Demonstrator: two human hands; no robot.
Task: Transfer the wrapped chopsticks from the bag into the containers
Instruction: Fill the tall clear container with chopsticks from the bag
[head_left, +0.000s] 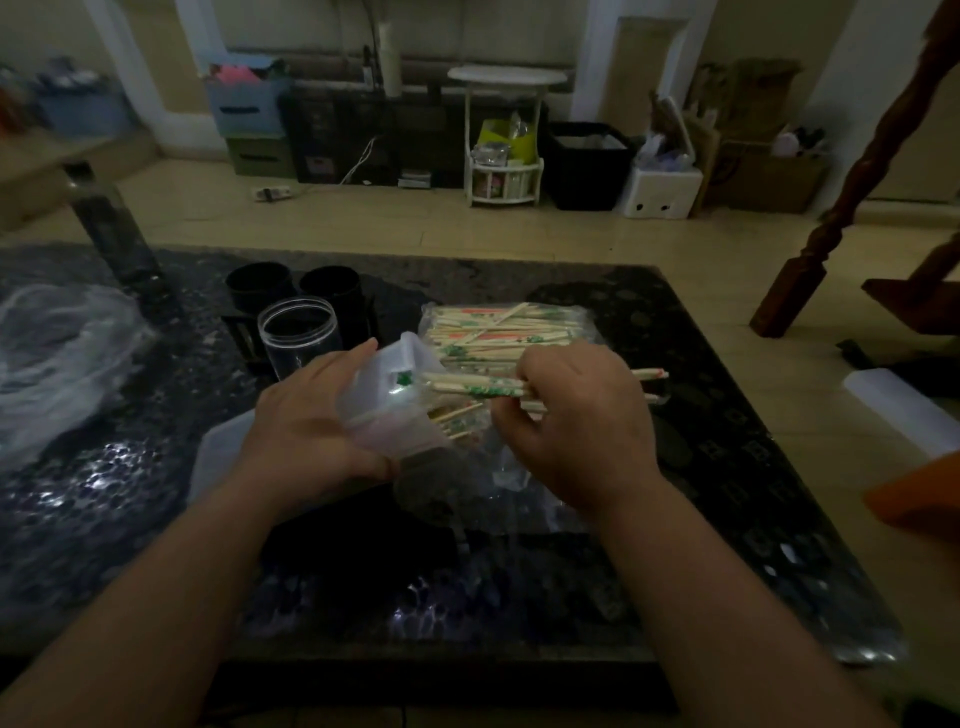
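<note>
A clear plastic bag (387, 395) lies open at the middle of the dark table. My left hand (306, 415) grips its near edge and holds the mouth up. My right hand (576, 415) grips a small bundle of wrapped chopsticks (478, 387), their ends sticking out past my knuckles on the right. Behind my hands a full pack of wrapped chopsticks (498, 327) lies flat. A clear round container (298, 332) stands left of the bag, and two black containers (260, 286) (332, 291) stand just behind it.
The dark patterned table (156, 493) has crumpled clear plastic (57, 353) at its left edge. A white lid-like sheet (218, 452) lies under my left wrist. A wooden post (852, 171) stands off the right side, and boxes and bins line the far wall.
</note>
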